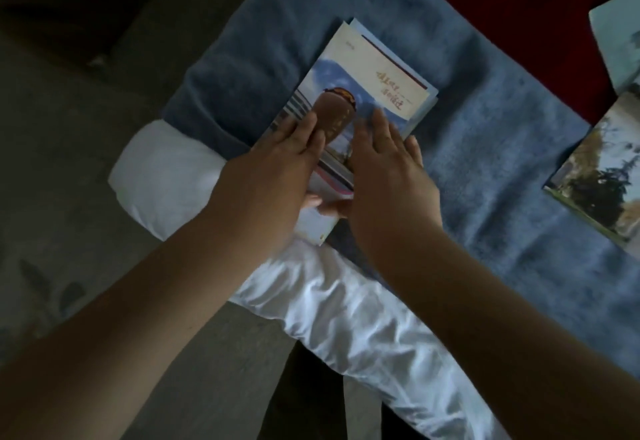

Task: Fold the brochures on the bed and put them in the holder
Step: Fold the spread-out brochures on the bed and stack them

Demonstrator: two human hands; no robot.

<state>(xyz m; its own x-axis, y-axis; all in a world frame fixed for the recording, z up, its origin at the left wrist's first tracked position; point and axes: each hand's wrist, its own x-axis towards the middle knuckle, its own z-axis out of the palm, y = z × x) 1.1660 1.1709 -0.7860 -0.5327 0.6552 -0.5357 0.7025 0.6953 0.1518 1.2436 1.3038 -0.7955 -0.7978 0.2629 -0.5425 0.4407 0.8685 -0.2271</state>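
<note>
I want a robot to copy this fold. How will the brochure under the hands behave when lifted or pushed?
The brochure is probably thin and floppy: layered sheet edges show at its far end. The left hand and right hand press it flat, so it may spring open. On the fuzzy blue blanket it would likely drag, not slide.

place: bedroom, probably (dim view) | white-sheeted bed (346, 318) | blue blanket (485, 162) | patterned carpet (69, 197)

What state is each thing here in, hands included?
Glossy sky-picture brochure: folded in layers, lying flat.
Left hand: open, pressing the brochure.
Right hand: open, pressing the brochure.
Tree-picture brochure: lying untouched at the right.
Blue fleecy blanket: spread over the white bedding.
</note>
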